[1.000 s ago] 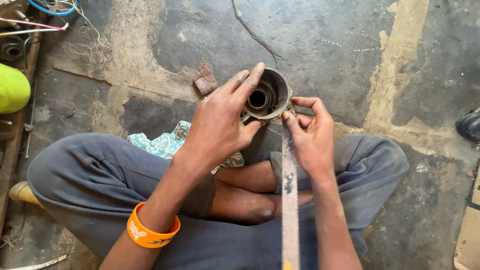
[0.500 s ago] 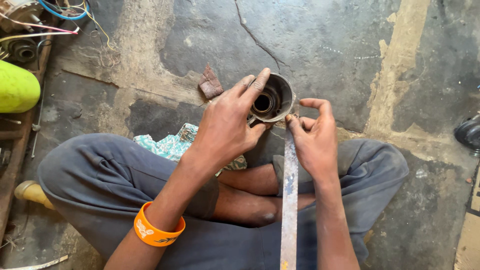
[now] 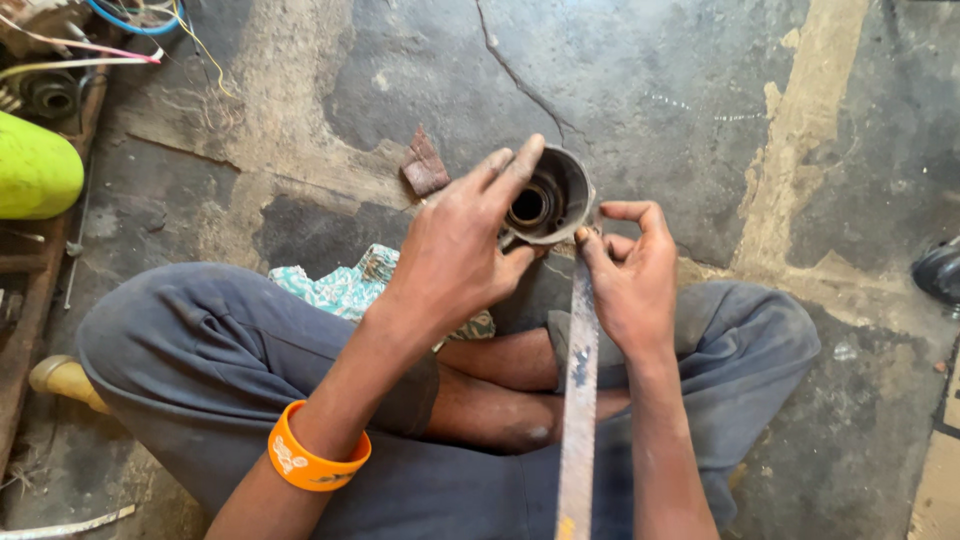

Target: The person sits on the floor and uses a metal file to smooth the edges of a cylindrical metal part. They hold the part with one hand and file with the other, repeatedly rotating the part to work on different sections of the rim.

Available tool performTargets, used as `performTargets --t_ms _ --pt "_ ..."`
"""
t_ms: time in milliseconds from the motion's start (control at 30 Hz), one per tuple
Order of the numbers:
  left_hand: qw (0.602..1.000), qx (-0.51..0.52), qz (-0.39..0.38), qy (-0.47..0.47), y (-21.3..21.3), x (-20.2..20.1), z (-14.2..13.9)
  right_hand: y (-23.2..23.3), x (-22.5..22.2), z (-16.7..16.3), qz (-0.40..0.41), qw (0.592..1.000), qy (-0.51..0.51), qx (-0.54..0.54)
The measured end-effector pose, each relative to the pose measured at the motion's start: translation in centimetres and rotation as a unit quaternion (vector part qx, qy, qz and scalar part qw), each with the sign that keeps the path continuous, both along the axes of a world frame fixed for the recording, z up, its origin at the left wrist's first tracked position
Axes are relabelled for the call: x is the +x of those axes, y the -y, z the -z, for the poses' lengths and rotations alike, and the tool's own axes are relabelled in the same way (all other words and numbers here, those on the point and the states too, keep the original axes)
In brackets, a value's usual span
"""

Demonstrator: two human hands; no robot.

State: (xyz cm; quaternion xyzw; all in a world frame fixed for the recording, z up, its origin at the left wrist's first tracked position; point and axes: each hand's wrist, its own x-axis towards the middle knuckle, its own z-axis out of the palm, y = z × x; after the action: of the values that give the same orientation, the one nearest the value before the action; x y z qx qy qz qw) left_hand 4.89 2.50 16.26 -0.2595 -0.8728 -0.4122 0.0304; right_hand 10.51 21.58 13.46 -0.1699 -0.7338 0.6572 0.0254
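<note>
left hand (image 3: 455,265) covering cup-shaped metal housing (image 3: 560,195), flat blade (image 3: 578,400) cut off

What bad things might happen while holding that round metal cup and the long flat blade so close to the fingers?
The long flat rusty metal blade meets the rim of the round grey metal cup right beside the right hand; a slip might cut bare fingers. The left hand grips the cup only by its rim and side, so it might twist loose and drop onto the cracked concrete floor.

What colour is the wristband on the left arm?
Orange, with a pale printed pattern: the wristband shows clearly in the head view, below the left hand.
</note>
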Motion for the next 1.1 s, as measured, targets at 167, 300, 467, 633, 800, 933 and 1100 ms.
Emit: performTargets --t_ms 167,300,467,633,800,933,1100 --pt "1.0 0.003 0.003 -0.005 -0.1 -0.1 -0.3 0.9 0.0 -0.8 0.026 0.988 0.012 0.154" --pt "0.999 -0.004 -0.001 0.033 -0.2 0.1 -0.4 1.5 -0.1 -1.1 0.034 0.979 0.013 0.202" --pt "1.0 -0.006 0.002 0.025 -0.2 0.0 -0.3 1.4 -0.1 -1.0 0.034 0.989 0.02 0.145" --pt "1.0 -0.007 0.0 0.01 -0.1 0.0 -0.1 0.5 0.0 -0.4 0.013 0.993 0.026 0.116" --pt "1.0 -0.003 0.001 0.006 -0.1 -0.1 0.0 -0.3 0.2 0.4 -0.017 1.0 0.02 0.012" --pt "1.0 0.003 0.0 0.012 -0.1 0.1 0.0 -0.4 0.3 0.6 -0.006 1.0 -0.011 0.027" --pt "1.0 -0.008 0.001 -0.01 -0.2 0.0 -0.2 -0.2 0.4 0.2 0.004 0.997 -0.007 0.073"
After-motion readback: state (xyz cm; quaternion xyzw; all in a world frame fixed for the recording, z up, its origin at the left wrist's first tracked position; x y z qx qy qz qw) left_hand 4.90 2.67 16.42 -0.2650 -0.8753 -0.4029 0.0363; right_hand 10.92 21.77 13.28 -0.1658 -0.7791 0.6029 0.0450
